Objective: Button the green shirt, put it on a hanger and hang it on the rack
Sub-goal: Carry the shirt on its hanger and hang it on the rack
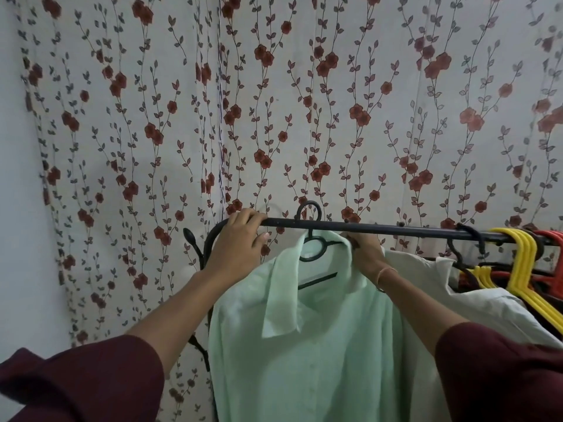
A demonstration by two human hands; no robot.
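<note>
On the rail (380,229), the black hanger (308,212) hooks over the bar, with the green shirt (304,345) draped on it below. The left hand (240,239) wraps its fingers around the rail left of the hook. The right hand (367,254) pinches the shirt's collar just under the rail. Yellow hangers (522,257) hang farther right along the rail.

Head view, close, facing rack (380,229)
</note>
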